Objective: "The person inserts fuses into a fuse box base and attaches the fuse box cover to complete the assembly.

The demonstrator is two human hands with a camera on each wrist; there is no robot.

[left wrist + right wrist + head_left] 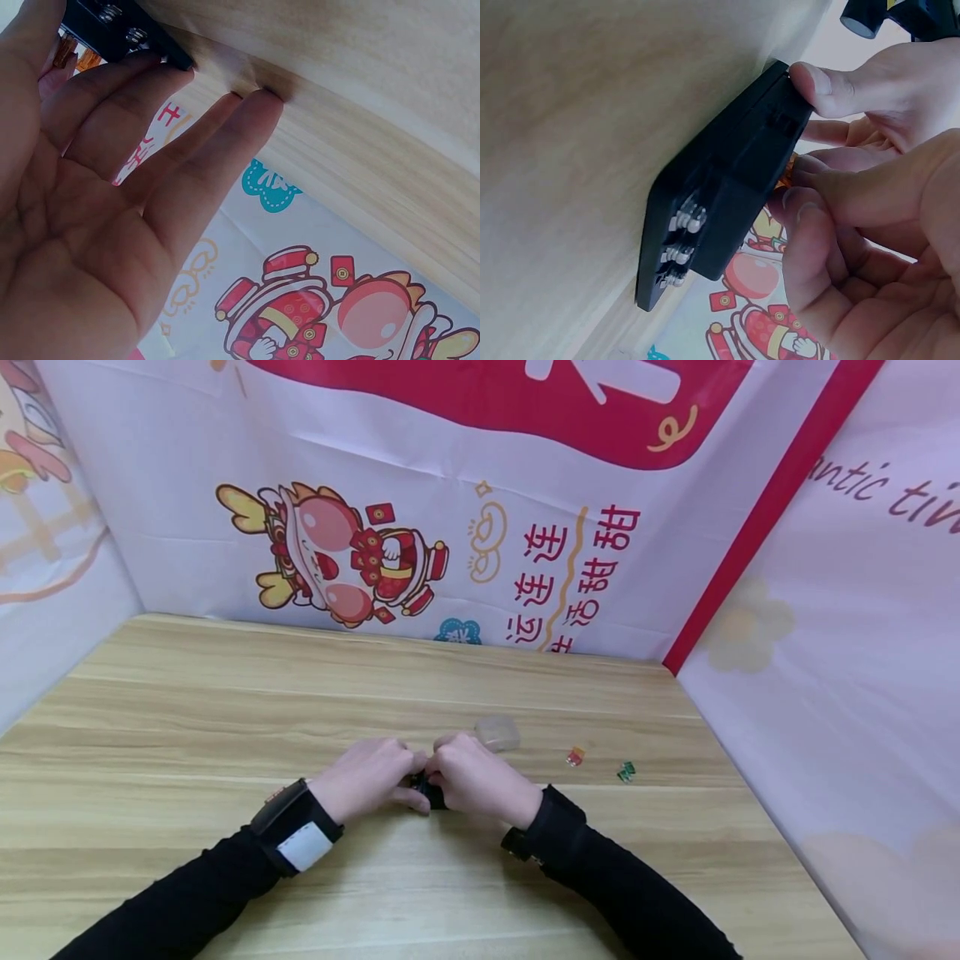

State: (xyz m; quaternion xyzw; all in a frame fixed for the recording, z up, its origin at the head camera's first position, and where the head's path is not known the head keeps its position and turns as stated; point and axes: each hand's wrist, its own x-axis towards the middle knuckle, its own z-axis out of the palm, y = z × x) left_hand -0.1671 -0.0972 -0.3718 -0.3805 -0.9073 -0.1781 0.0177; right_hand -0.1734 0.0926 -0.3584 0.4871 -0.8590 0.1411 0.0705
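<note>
Nearest you, the black case (739, 150) sits low over the tabletop (420, 893), between your hands. Your left hand (367, 781) grips its edges between thumb and fingers; your right hand (870, 225) pinches an orange piece (786, 174) right beside the case, fingertips nearly together. If your left grip slackens while your right presses, the case could skid or twist; the crowded fingertips largely hide the orange piece, so it could tilt or slip unnoticed. The case's long axis seems to run near to far, its silver metal parts (681, 253) at the end pointing away from you. Beyond the case, rightward, lie green pieces (626, 772), red-orange pieces (575, 756), then a translucent container (498, 732).
</note>
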